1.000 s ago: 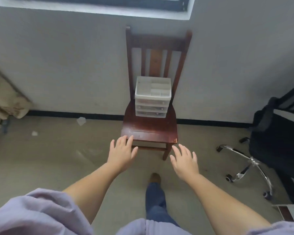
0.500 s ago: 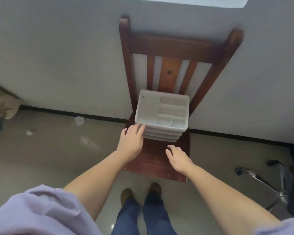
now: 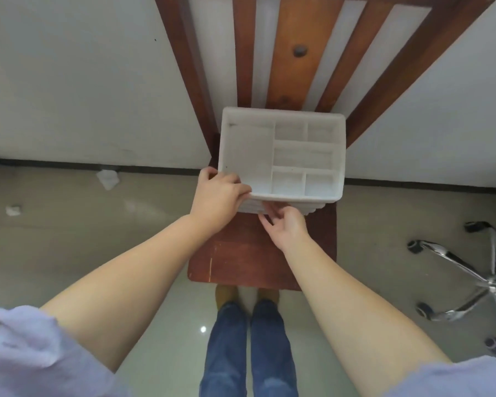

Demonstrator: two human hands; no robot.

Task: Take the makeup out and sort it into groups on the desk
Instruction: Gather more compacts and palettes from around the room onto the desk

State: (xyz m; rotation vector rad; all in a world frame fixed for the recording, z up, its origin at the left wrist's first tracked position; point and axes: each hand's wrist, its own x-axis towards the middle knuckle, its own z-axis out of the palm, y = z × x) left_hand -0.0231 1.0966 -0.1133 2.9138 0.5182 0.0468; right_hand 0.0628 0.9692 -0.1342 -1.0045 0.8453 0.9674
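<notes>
A white plastic makeup organiser with drawers below and a divided top tray stands at the back of a dark wooden chair seat. The tray compartments look empty from above. My left hand grips the organiser's front left corner, fingers curled over the rim and thumb on the side. My right hand reaches under the front edge, its fingertips at the drawer fronts; whether they pinch a handle is hidden. No makeup items are visible.
The chair's slatted back rises against a white wall. A chrome office-chair base with castors stands on the floor at right. Crumpled paper scraps lie by the skirting at left. My feet are just before the seat.
I have stepped closer and leaned over the chair. My left hand moved from beside the organiser onto its front left corner, and my right hand rose from the seat to the drawer fronts.
</notes>
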